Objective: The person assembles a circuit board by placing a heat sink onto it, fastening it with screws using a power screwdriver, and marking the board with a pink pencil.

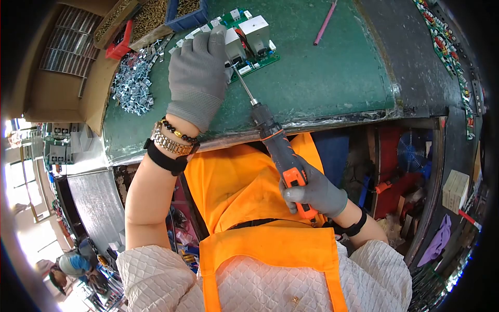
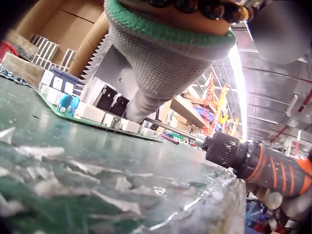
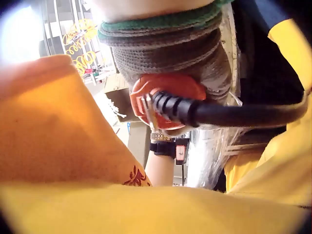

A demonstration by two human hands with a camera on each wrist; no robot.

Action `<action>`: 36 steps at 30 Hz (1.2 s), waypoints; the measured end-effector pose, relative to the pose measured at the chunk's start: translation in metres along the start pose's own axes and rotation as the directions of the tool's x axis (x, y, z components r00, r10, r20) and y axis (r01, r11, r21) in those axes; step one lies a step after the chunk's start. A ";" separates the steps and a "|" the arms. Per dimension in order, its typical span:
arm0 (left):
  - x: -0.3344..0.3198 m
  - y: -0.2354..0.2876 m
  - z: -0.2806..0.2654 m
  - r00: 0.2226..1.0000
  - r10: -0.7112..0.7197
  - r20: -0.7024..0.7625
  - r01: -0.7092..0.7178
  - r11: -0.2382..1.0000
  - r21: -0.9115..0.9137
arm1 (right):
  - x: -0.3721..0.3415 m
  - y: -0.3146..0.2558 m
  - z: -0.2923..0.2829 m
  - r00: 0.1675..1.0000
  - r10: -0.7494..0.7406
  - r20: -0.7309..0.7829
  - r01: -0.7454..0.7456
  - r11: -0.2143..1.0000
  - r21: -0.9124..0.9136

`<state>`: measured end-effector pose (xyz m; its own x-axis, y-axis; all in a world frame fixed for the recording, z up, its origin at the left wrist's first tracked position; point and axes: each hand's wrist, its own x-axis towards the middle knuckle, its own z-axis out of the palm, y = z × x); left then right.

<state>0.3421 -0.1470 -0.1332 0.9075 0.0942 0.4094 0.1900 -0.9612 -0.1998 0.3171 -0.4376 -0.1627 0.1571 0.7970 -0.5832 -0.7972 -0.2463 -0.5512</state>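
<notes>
A green circuit board [image 1: 267, 61] lies on the workbench, bearing pale metal heat sinks [image 1: 255, 35] and small white parts. My gloved left hand [image 1: 197, 70] grips the board at its left side, fingers bent over its parts. In the left wrist view, a gloved fingertip [image 2: 139, 111] reaches down to the board's edge beside the driver's bit. My gloved right hand [image 1: 319, 193] is wrapped around a black and orange electric screwdriver [image 1: 280, 148]. Its long bit [image 1: 245, 86] slants up to the board's near edge, close to the left fingers. A black cord [image 3: 253, 114] leaves the screwdriver's orange end.
Left of the board is a heap of small metal clips [image 1: 132, 86]. Behind it stand a blue bin [image 1: 187, 18] and a red bin [image 1: 119, 44], near a cardboard box [image 1: 96, 101]. A pink stick [image 1: 325, 23] lies on the green bench top [image 1: 332, 78].
</notes>
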 end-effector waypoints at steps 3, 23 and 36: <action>0.000 0.000 0.000 1.000 0.002 -0.004 -0.002 1.000 0.007 | 0.000 -0.001 0.003 1.000 -0.017 0.002 0.017 1.000 -0.011; 0.002 -0.011 -0.008 0.991 0.111 0.074 -0.109 0.993 -0.039 | 0.001 -0.004 -0.008 0.994 0.007 0.106 -0.015 0.997 0.073; 0.003 -0.013 0.002 0.989 0.146 -0.039 -0.145 0.989 0.022 | -0.001 -0.013 0.006 0.995 0.096 0.009 -0.096 0.994 0.045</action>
<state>0.3434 -0.1337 -0.1308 0.9103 -0.0571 0.4100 0.0644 -0.9589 -0.2764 0.3236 -0.4323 -0.1518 0.0749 0.7744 -0.6283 -0.8339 -0.2969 -0.4653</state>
